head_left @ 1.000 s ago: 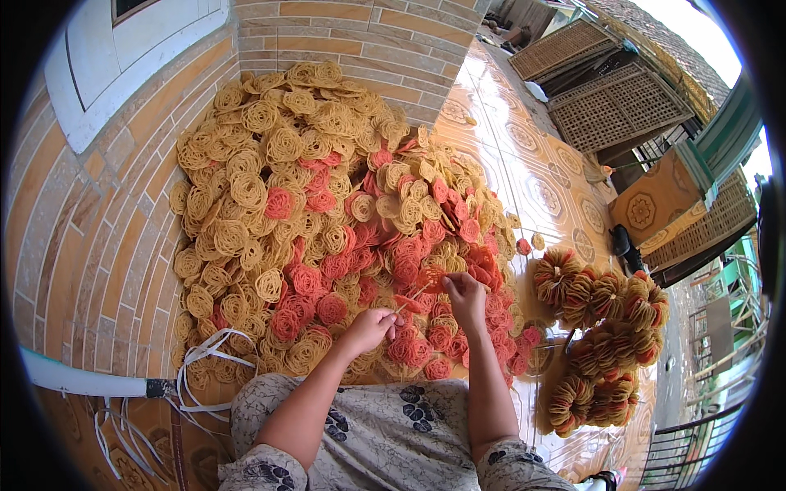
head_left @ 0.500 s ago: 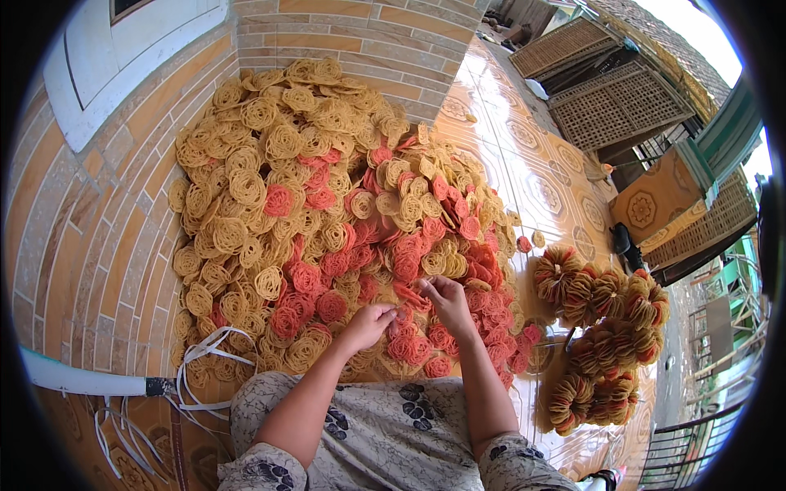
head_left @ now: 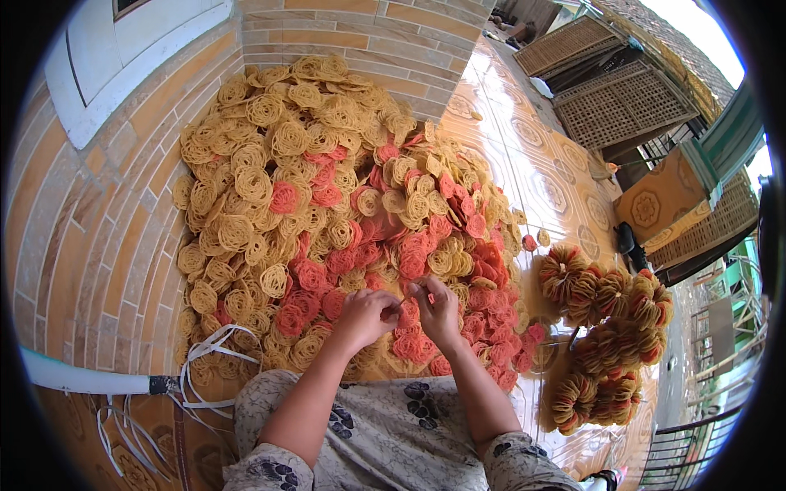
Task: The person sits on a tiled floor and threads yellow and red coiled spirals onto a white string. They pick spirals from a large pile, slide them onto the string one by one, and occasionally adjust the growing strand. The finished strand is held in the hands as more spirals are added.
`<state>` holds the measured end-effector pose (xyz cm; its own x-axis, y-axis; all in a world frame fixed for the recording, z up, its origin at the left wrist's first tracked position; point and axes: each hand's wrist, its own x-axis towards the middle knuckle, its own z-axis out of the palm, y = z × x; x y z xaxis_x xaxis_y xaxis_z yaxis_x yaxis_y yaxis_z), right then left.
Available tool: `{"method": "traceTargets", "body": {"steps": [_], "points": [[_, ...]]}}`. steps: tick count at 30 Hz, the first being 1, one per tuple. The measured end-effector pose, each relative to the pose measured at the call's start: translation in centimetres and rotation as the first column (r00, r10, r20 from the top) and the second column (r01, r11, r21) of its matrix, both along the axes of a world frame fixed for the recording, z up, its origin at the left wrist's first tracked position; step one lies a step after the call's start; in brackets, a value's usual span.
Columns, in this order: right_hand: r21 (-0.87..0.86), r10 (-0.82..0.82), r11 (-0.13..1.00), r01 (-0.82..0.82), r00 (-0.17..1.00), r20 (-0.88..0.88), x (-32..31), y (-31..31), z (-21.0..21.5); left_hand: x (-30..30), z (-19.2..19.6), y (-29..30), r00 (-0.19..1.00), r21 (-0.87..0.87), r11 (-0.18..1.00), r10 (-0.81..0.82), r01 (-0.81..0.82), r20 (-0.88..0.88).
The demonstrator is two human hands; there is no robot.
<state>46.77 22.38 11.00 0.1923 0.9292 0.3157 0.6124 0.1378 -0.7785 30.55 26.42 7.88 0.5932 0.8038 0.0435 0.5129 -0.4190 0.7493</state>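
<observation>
**Two hands meeting over a heap of round noodle-like crackers**

The left hand [head_left: 366, 315] is curling its fingers inward, closed down over pink crackers at the near edge of the heap of crackers [head_left: 327, 204]; exactly what it is pinching cannot be told. The right hand [head_left: 438, 307] is lying just beside it, fingertips narrowed together and touching a pink cracker [head_left: 407, 315] between the two hands. The heap, yellow discs with pink ones mixed through its middle and right side, is resting on the tiled floor [head_left: 532, 155] and leaning against the brick wall [head_left: 90, 245]. Bundled stacks of crackers [head_left: 610, 327] are lying on the floor to the right, apart from the hands. White plastic straps [head_left: 205, 360] are trailing at the heap's lower left. Woven bamboo trays [head_left: 622, 98] are standing farther off.
</observation>
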Motion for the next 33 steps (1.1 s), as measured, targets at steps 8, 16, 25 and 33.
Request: {"method": "traceTargets", "body": {"steps": [8,16,25,33], "points": [[0.192,-0.033,0.973,0.127,0.902,-0.429,0.8,0.5,2.0,-0.4,-0.8,-0.4,0.985,0.03,0.999,-0.008,0.013,-0.171],[0.094,-0.004,0.992,0.087,0.758,-0.652,1.9,0.9,0.4,1.4,-0.9,0.2,0.892,-0.261,0.963,0.057,0.069,0.447],[0.036,0.002,0.999,0.031,0.732,-0.681,1.7,1.3,-0.2,1.8,-0.7,0.2,0.89,0.089,0.993,0.031,-0.08,0.455],[0.033,-0.008,0.999,0.04,0.746,-0.666,1.1,1.4,-0.6,1.3,-0.4,0.2,0.96,-0.327,0.943,0.033,0.062,0.277]]}}
